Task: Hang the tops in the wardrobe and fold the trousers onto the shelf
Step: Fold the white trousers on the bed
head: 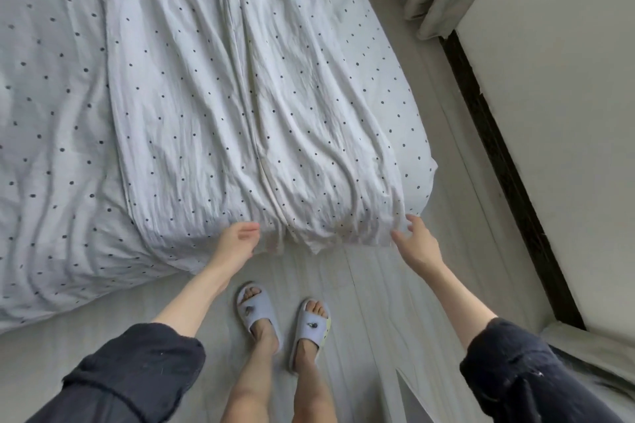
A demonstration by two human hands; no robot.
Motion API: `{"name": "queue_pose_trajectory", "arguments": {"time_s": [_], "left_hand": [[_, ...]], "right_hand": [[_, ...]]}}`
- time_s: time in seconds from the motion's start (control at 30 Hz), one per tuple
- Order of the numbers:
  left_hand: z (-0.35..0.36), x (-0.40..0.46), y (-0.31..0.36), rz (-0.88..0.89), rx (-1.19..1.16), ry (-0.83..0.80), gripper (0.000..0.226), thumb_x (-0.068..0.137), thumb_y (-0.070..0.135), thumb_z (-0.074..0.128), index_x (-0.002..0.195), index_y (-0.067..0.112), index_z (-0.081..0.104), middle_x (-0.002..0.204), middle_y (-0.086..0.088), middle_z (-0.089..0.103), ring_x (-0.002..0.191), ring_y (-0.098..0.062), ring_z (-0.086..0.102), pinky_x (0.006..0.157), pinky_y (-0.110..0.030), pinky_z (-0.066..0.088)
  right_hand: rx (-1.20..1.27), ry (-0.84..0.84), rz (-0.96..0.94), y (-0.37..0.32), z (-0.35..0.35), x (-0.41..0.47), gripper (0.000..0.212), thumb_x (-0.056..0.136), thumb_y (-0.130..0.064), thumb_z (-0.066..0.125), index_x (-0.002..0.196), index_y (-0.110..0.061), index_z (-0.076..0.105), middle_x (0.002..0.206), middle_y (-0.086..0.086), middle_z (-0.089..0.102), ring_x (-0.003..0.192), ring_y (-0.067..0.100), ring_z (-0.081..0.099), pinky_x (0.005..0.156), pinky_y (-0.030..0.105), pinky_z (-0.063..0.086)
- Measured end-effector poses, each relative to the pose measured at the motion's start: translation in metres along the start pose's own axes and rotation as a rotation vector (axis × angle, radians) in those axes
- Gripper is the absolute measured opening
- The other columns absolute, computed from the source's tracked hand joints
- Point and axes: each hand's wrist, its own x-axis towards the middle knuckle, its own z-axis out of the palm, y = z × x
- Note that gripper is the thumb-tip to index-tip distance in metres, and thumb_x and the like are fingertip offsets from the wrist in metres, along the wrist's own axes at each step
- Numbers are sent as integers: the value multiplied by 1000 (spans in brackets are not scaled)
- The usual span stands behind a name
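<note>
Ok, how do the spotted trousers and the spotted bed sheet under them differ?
The trousers are whiter and tightly crinkled, with a centre seam; the bed sheet is greyer and smoother. The trousers carry small dots; the sheet's are larger. The left hand and the right hand hold the trousers' near edge, but neither holds the sheet. Both are pale and dark-dotted.

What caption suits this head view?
Both hands, left and right, hold the hem of dotted trousers spread on the bed.

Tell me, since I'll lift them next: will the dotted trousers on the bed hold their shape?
Probably not. The dotted trousers lie in soft wrinkles, so they'll likely droop between the left hand and right hand. The thin cloth looks light.
</note>
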Motion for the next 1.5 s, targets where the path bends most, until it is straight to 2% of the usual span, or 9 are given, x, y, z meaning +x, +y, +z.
{"name": "queue_pose_trajectory", "arguments": {"time_s": [0.2,0.33,0.43,0.67,0.8,0.93,1.1,1.2,1.5], "left_hand": [[-86,16,13,112,10,409,35,93,3,50,127,4,48,130,-15,51,114,-26,52,93,-31,40],[-142,37,15,92,30,526,53,92,7,53,140,4,32,142,-17,33,127,-31,41,107,-39,35],[-165,53,13,83,8,387,60,94,17,55,144,8,24,134,-12,44,114,-21,48,99,-34,38],[-194,58,19,-7,-127,87,29,94,14,54,121,4,47,112,-14,55,89,-20,57,73,-33,51],[-196,39,39,-4,-213,-130,9,94,11,56,90,6,49,99,-18,56,82,-22,58,64,-33,59],[-186,21,71,27,-284,-240,12,94,8,54,85,6,46,86,-16,55,77,-22,60,64,-34,60],[-177,14,92,55,-333,-335,10,94,6,52,86,6,45,94,-21,60,88,-27,64,71,-38,60],[-172,15,102,69,-346,-386,10,92,4,52,84,7,46,90,-18,65,84,-24,69,70,-37,60],[-123,4,143,161,-255,-376,13,92,6,55,84,10,45,102,-21,59,87,-27,68,70,-35,60]], "right_hand": [[82,-7,-165,-79,53,-28,37,97,-23,45,131,-9,47,117,9,60,102,21,56,80,28,42],[125,-102,-247,-124,103,-56,32,97,-25,47,126,-13,52,111,4,60,95,14,55,82,29,45],[161,-153,-253,-144,144,-75,35,96,-25,48,129,-14,49,114,3,58,97,14,57,86,31,47],[214,-223,-224,-190,225,-116,42,90,-35,58,125,-17,47,118,2,55,94,12,57,81,27,45],[214,-186,-233,-215,245,-134,59,78,-53,67,120,-18,47,116,-5,52,104,12,52,87,29,44],[342,-11,-78,-244,245,-146,67,72,-69,59,116,-21,42,112,-10,52,102,12,53,80,32,44],[347,196,36,-256,226,-132,13,86,-21,47,97,-16,41,99,0,53,92,23,54,70,34,39],[378,216,57,-239,212,-130,12,83,-7,42,92,-13,47,92,3,56,82,23,51,65,34,38],[411,295,135,-144,136,-133,22,85,-5,41,74,-13,57,66,-3,52,71,20,46,54,27,32]]}}
